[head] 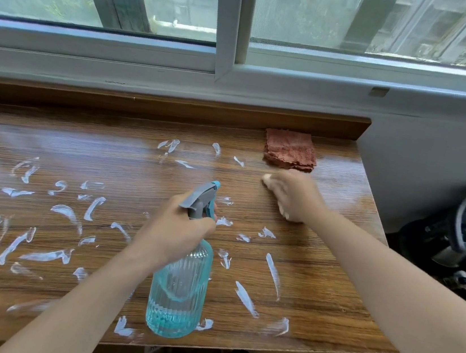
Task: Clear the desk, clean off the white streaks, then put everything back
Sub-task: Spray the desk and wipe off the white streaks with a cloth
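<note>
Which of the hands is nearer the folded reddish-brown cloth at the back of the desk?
Right. The right hand lies just in front of the folded reddish-brown cloth, apart from it; the left hand grips the blue spray bottle farther forward and left.

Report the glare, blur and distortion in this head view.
Head view: window glare washes the desk beside the folded cloth; the right hand is motion-blurred, while the left hand and the spray bottle it grips stay sharp; wide-angle distortion bows the window frame.

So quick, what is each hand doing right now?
Left hand: closed in a grip round the neck of the spray bottle.
Right hand: blurred, holding nothing, near the folded cloth; open or closed cannot be told.
</note>
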`<state>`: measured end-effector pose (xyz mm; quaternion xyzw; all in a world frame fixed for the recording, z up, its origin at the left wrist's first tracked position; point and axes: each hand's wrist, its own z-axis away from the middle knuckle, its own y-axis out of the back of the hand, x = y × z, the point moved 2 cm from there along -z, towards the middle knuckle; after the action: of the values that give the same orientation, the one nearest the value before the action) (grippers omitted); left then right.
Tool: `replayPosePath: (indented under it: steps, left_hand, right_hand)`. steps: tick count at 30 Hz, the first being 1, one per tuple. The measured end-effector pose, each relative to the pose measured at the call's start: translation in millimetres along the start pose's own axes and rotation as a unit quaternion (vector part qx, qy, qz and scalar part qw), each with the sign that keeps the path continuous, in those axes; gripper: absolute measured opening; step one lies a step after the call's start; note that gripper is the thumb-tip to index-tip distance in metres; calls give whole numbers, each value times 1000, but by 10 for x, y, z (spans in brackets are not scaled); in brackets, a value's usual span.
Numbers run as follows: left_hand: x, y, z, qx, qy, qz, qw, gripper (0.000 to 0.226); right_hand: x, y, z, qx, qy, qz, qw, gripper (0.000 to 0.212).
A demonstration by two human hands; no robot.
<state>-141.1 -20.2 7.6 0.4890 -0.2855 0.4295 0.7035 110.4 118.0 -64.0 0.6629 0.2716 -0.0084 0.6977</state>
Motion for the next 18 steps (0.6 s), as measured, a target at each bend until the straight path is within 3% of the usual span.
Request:
replayPosePath:
  steps: [3, 5, 7, 8, 12, 14, 17, 18]
  left_hand:
    - [-4, -22, 36, 5, 10, -1, 1000, 18]
    - [2, -35, 63, 0, 15, 8, 1000, 25]
    - [-20, -44, 78, 2, 16, 10, 1000, 14]
    - [-39, -45, 89, 6, 15, 8, 1000, 22]
    - [-65, -51, 129, -2, 8, 10, 1000, 21]
    - [-58, -58, 138, -12, 13, 12, 1000, 32]
    - [-35, -84, 155, -12, 17, 14, 1000, 40]
    - [-29, -94, 157, -10, 13, 10, 1000, 38]
  right_hand:
    - [-123, -120, -210, 60, -48, -22, 997, 25]
    - [-321, -224, -77, 4, 24, -29, 999, 25]
    - [-409, -242, 206, -51, 126, -29, 990, 22]
    - [-394, -227, 364, -73, 161, -30, 984, 20]
    - [-230, -106, 637, -121, 205, -1, 971, 18]
    - [-181, -75, 459, -85, 159, 18, 983, 17]
    - [-62, -35, 205, 43, -11, 19, 999, 20]
    - [-68, -46, 223, 71, -31, 8, 997, 19]
